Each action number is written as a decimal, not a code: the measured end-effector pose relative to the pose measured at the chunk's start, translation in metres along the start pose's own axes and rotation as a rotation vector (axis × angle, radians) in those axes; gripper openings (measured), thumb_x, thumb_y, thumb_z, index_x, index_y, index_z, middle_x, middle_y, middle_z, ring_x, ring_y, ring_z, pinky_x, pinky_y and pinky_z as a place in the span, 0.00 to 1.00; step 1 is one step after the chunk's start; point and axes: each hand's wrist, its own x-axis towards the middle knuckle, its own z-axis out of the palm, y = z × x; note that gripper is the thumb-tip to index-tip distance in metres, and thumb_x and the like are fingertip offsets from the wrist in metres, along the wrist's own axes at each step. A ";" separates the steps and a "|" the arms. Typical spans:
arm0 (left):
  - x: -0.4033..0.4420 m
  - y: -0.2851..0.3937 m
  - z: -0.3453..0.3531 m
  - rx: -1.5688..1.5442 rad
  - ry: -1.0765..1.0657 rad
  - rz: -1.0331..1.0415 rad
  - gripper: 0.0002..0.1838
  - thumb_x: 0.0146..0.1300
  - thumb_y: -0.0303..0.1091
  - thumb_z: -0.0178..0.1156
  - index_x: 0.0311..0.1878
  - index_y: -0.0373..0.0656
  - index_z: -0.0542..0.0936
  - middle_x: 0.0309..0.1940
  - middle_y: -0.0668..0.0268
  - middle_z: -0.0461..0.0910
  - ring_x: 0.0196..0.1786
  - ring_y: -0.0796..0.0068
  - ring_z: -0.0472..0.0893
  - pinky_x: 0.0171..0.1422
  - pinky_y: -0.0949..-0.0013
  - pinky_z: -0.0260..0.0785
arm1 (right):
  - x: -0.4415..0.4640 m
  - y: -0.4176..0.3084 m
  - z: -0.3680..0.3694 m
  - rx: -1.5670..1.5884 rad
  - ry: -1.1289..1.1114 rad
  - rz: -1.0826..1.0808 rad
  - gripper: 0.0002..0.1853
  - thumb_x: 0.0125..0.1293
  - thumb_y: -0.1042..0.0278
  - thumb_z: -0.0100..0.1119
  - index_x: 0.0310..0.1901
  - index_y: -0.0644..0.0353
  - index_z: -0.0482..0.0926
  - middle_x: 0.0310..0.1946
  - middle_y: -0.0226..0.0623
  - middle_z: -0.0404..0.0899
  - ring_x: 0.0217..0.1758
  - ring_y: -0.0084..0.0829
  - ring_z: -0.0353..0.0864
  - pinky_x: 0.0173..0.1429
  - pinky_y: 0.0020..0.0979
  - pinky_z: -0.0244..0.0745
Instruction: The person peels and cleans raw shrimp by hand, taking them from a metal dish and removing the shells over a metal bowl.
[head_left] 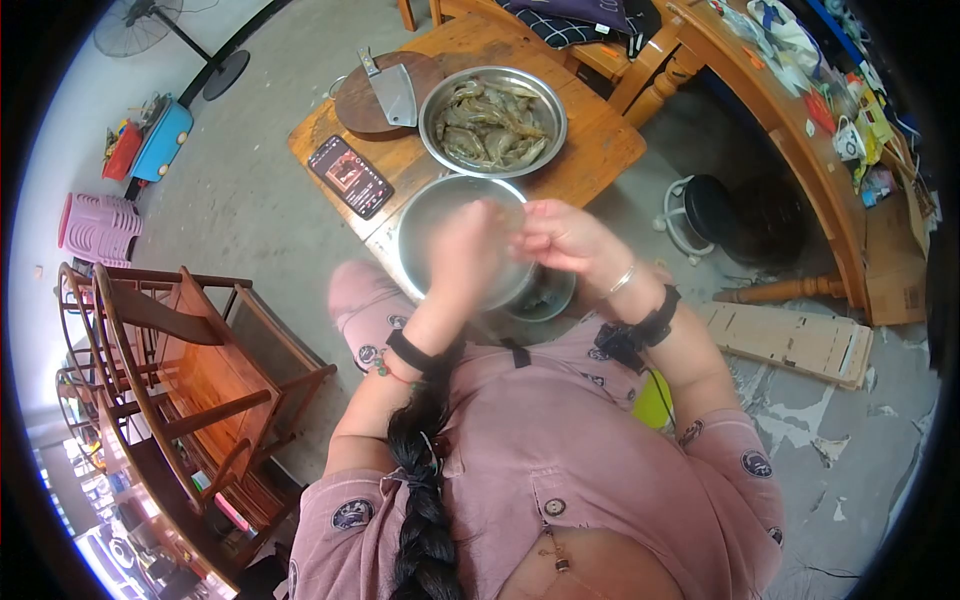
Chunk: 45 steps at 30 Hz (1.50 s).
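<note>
Both of my hands meet above a wide metal bowl point(412, 265) at the table's near edge; its inside is mostly hidden. Motion smears my left hand point(466, 250), so its fingers do not show clearly. My right hand point(565, 236) is closed in a pinch, fingertips close to the left hand. A small pale, yellowish blur sits between the hands, too smeared to name. Just beyond stands a steel bowl point(429, 138) heaped with raw, greyish-green shrimp point(490, 125). Below my right hand, a clear greenish bowl point(548, 298) is partly covered.
On the wooden table point(595, 140) are a round chopping board point(360, 105) with a cleaver point(394, 95) lying on it, and a lit phone point(351, 176). A black-seated stool point(708, 210) and flat cardboard point(790, 340) lie to the right. Wooden chairs point(190, 370) stand left.
</note>
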 end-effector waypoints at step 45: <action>0.003 -0.038 -0.013 -1.289 -0.311 -1.066 0.11 0.77 0.36 0.43 0.41 0.40 0.71 0.22 0.71 0.65 0.21 0.82 0.59 0.22 0.80 0.52 | -0.055 0.044 -0.085 -1.957 0.553 -0.298 0.09 0.54 0.65 0.64 0.32 0.61 0.86 0.51 0.50 0.81 0.52 0.51 0.79 0.58 0.42 0.74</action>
